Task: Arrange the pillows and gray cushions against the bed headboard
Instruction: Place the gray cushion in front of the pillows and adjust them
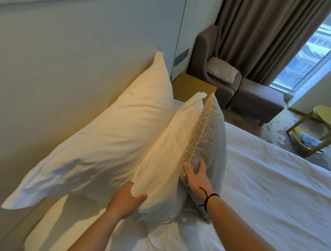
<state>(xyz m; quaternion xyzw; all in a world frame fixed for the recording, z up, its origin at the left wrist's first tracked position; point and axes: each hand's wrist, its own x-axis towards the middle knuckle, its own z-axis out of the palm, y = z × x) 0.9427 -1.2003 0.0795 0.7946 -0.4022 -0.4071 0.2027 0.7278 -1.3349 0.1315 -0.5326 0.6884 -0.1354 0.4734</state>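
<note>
Headboard (pixel 73 62): a pale padded panel fills the left of the view; every place below is given against it.
Bed (pixel 271 185): white sheets spread away from the headboard toward the window side, lightly creased.
Armchair (pixel 215 70): a gray-brown seat stands past the headboard's far end, against the drawn curtain (pixel 261 34), with a footstool just beside it.
Large pillow (pixel 96 141): white, tilted on its long edge and leaning directly against the headboard, its near corner hanging over another white pillow that lies flat below.
Second pillow (pixel 171 144): white, upright, one layer out from the headboard and resting against the large pillow.
Gray cushion (pixel 209 134): patterned with pale fibres, standing on edge as the outermost layer from the headboard, touching the second pillow.
Spare cushion (pixel 221 70): one more gray cushion, apparently wrapped in clear plastic, sits on the armchair, well apart from the headboard.
Left hand (pixel 126 199): grips the second pillow's lower near corner, thumb wrapped over the fabric.
Right hand (pixel 196 175): lies on the gray cushion's top edge with thumb and fingers spread either side of it, a black cord at the wrist; it appears to hold the edge loosely.
Step in hand: by appearance, squaring the pillow and cushion together into an upright row.
Next move: likely calls for pushing both back toward the headboard until they stand without support, then fetching the spare cushion from the armchair.
</note>
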